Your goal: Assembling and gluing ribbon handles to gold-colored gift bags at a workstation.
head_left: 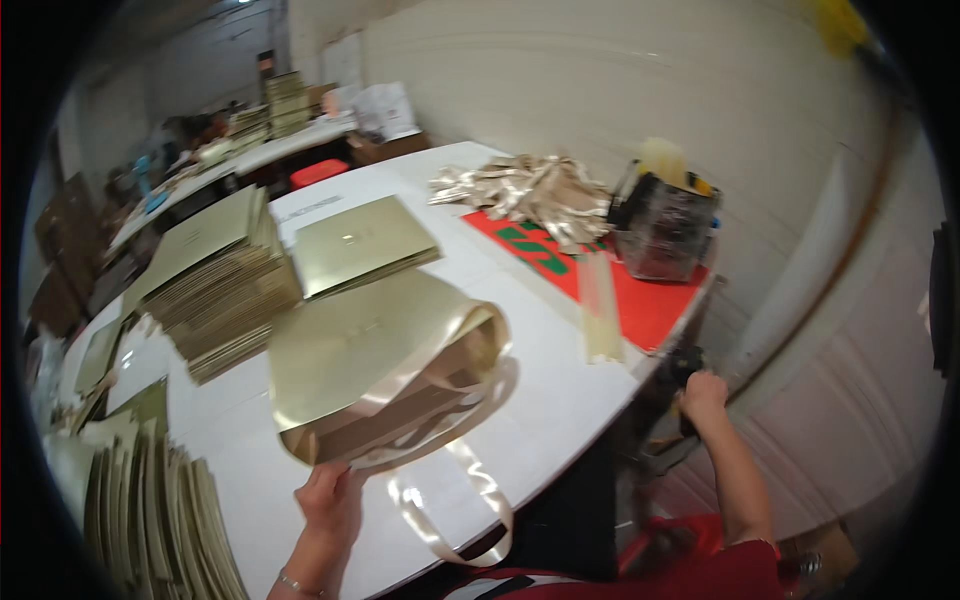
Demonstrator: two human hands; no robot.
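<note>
A gold paper bag [365, 335] lies on its side on the white table, its mouth gaping toward me and to the right. Satin ribbon handles [455, 500] trail from it, one looping over the table's near edge. My left hand [328, 495] is closed at the near corner of the bag's mouth, pinching its edge. Away to the right, past the table edge, my right hand [705, 393] is closed around a black tool [685, 362]. That tool is dark and blurred, so its kind does not show clearly.
Stacks of flat gold bags stand left [215, 290], near left [150, 510] and behind [365, 240]. Far right are a ribbon heap [530, 190], a red sheet [650, 310], pale translucent sticks [600, 310] and a dark container [665, 225]. A wall borders the right side.
</note>
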